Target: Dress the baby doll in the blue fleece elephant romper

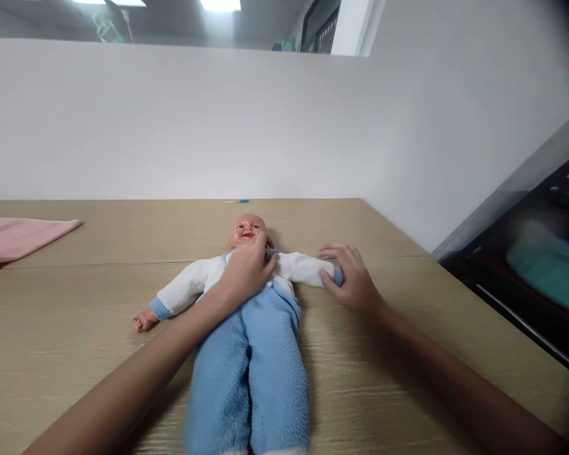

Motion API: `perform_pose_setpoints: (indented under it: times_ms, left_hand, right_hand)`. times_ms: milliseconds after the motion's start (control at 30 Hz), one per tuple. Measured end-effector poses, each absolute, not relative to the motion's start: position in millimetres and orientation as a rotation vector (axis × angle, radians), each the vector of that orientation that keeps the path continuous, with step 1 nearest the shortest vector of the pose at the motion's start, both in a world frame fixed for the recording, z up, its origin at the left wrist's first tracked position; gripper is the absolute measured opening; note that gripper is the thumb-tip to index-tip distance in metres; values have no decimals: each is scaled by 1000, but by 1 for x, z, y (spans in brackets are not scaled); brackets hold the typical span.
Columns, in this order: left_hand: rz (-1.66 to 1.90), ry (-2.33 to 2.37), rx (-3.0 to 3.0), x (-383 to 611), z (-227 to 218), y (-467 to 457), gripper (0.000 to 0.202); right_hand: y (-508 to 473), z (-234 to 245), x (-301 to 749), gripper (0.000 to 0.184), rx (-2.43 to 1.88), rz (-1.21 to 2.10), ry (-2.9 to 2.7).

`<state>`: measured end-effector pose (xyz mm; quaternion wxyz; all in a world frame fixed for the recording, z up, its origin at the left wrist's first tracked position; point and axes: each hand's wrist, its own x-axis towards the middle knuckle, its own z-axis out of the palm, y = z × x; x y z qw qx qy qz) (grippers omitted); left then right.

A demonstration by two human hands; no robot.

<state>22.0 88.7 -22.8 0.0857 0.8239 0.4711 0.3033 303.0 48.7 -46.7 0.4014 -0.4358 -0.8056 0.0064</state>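
Observation:
A baby doll (256, 328) in a white top and fluffy blue trousers lies on its back on the wooden table (52, 328), head pointing away from me. My left hand (247, 268) rests on the doll's upper chest, its fingers pinched at the collar just under the chin. My right hand (348, 278) wraps around the blue cuff at the end of the doll's outstretched arm on the right. The doll's other arm stretches out to the left, its small bare hand lying on the table.
A folded pink cloth (14, 237) lies at the far left of the table. A small blue and white pen (237, 201) sits near the back edge by the white partition wall (218, 126). A dark shelf unit with a teal object (545, 272) stands at the right.

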Motion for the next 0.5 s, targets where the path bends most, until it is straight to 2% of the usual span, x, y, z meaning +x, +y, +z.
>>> perform_pose_setpoints:
  times_ms: [133,333,500]
  left_hand:
    - [940,1274,2672,18,-9,76,13]
    - [695,911,2729,16,9,58,23]
    - [521,817,2712,22,3,52,28]
  right_hand:
    - [7,-46,265,11,-921,529,-2195]
    - [7,-56,252,28,-1018,1041,-2051]
    - [24,-60,263,32,-964,1189,-1986]
